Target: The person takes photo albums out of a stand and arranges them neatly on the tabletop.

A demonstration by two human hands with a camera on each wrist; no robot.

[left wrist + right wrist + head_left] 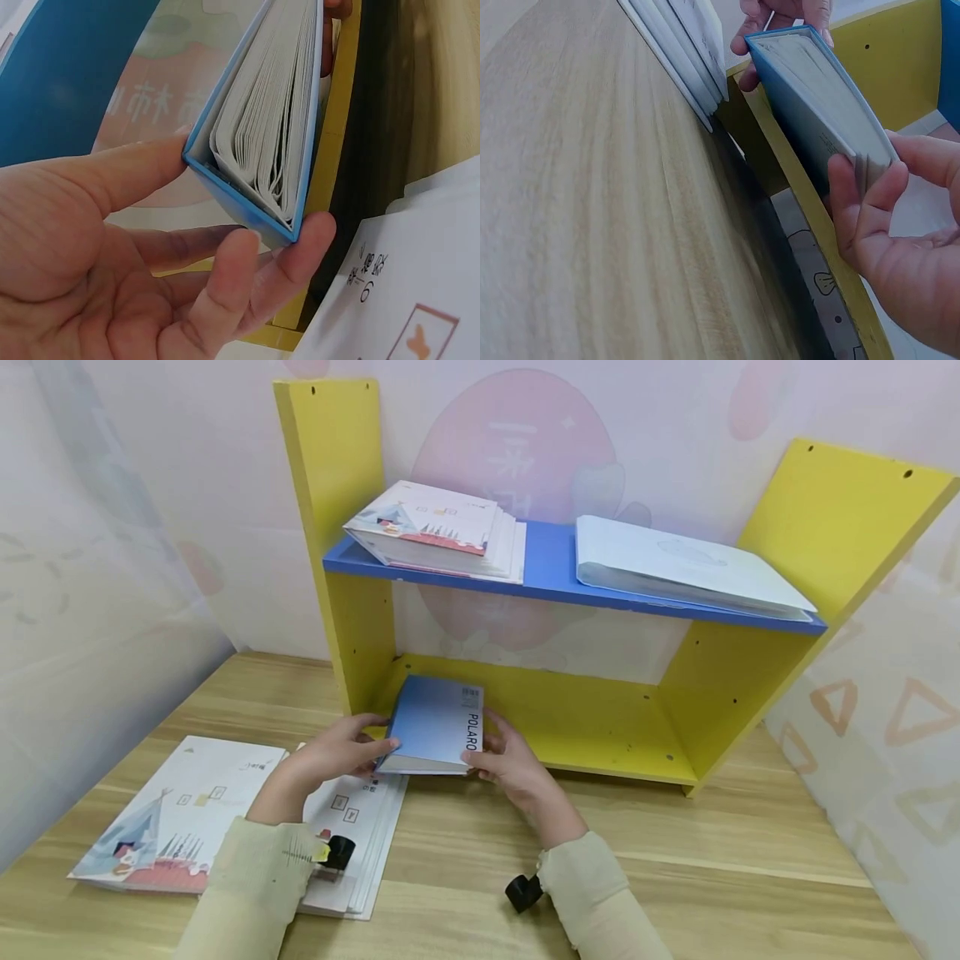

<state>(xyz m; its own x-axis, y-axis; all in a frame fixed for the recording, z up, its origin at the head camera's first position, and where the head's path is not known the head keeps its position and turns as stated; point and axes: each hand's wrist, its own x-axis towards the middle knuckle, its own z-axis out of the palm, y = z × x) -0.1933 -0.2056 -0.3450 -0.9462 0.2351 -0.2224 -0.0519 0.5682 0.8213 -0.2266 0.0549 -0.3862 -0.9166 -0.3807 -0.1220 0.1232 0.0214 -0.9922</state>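
A blue photo album [437, 718] with "POLARO" lettering is at the left front of the bookcase's yellow lower shelf [585, 718]. My left hand [337, 752] holds its left end; in the left wrist view, the thumb and fingers of that left hand [142, 262] are curled around the spine. At the opposite end my right hand [517, 768] pinches the cover edges. The right wrist view shows thumb and fingers of the right hand [915, 247] on both sides of the album [810, 97], tilted above the shelf's front edge. Whether its underside touches the shelf is hidden.
White illustrated albums [202, 810] lie on the wooden table [465, 893] at the left, partly beneath my left arm. On the blue upper shelf [551, 560] rest a stack of illustrated books [435, 527] and a pale album [682, 564]. Yellow side panels [840, 527] flank the shelves.
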